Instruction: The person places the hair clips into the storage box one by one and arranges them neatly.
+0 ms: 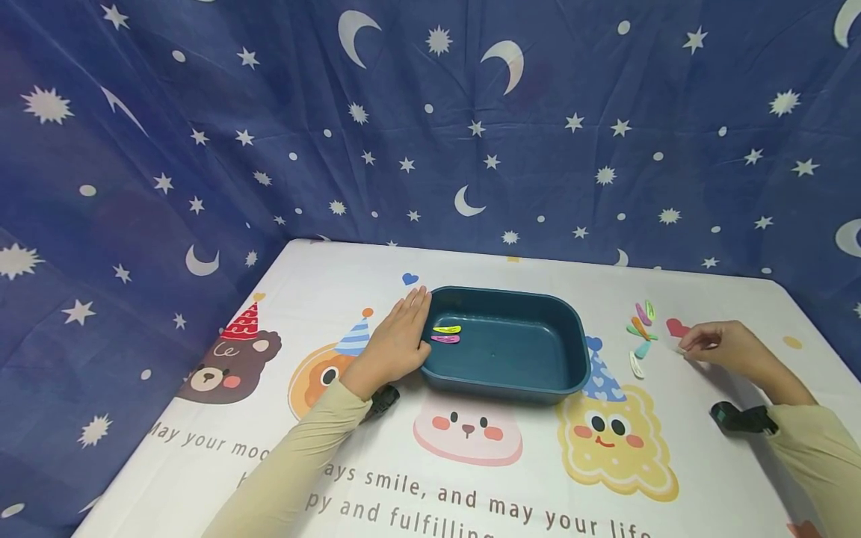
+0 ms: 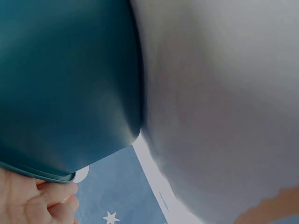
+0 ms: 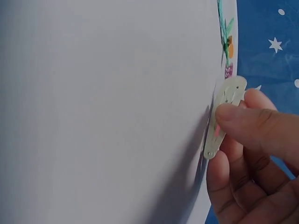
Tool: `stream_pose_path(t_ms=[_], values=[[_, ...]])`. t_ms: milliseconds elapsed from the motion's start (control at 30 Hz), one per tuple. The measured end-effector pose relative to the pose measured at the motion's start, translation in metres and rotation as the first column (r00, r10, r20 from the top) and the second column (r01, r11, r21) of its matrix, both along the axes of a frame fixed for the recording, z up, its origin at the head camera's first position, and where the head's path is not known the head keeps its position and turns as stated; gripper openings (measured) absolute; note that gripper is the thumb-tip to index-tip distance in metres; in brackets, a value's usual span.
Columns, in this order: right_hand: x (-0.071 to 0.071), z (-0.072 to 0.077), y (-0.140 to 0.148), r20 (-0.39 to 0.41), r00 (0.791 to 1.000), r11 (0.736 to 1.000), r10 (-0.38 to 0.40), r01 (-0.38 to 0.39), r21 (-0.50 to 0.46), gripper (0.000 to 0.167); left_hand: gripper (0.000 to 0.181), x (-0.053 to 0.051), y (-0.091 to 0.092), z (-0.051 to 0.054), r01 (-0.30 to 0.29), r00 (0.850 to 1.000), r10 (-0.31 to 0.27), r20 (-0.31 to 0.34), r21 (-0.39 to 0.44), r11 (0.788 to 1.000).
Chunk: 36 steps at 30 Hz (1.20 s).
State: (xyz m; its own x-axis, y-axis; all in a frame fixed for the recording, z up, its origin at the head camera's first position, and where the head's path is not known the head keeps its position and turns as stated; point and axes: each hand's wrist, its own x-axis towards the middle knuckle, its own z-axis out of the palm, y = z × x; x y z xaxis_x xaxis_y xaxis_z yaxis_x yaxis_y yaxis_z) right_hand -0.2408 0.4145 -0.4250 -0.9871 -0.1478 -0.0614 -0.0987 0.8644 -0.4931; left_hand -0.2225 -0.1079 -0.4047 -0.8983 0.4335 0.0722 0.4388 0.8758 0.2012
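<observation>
A dark teal plastic bin (image 1: 504, 385) stands on the table. Inside it, near the left end, lie a yellow hair clip (image 1: 447, 329) and a pink hair clip (image 1: 445, 339). My left hand (image 1: 397, 336) rests against the bin's left end with its fingers extended along the rim; the left wrist view shows the fingers (image 2: 58, 198) at that rim. Off to the right, my right hand (image 1: 729, 350) pinches a whitish hair clip (image 3: 237, 85) between thumb and fingers, just above the tabletop. Left of that hand lies a loose group of coloured hair clips (image 1: 642, 329).
Another white hair clip (image 1: 636, 365) lies on the table closest to the bin's right side. A white cloth (image 1: 336, 261) printed with cartoon figures and lettering covers the table. Behind it hangs a blue curtain (image 1: 417, 112) with moons and stars.
</observation>
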Motion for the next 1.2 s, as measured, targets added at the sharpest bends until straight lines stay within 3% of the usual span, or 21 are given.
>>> stream_pose_path(t_ms=[433,667,967,1200], values=[[0.002,0.000,0.007,-0.037,0.997,0.997,-0.071,0.071,0.003,0.014,0.074,0.000,-0.001,0.000,0.012,1.000,-0.012,-0.007,0.000,1.000],[0.002,0.000,0.007,0.026,0.999,0.999,-0.037,0.037,-0.012,0.020,0.074,0.000,0.000,0.000,0.006,1.000,-0.006,-0.007,-0.010,1.000],[-0.005,0.006,0.005,0.020,1.000,1.000,-0.013,0.013,-0.005,0.024,0.074,-0.001,-0.001,0.000,0.009,1.000,-0.009,-0.005,-0.006,1.000],[-0.012,0.007,-0.001,0.008,0.999,0.999,0.049,-0.049,-0.007,0.023,0.074,-0.001,0.000,-0.001,0.007,1.000,-0.007,-0.012,-0.003,1.000]])
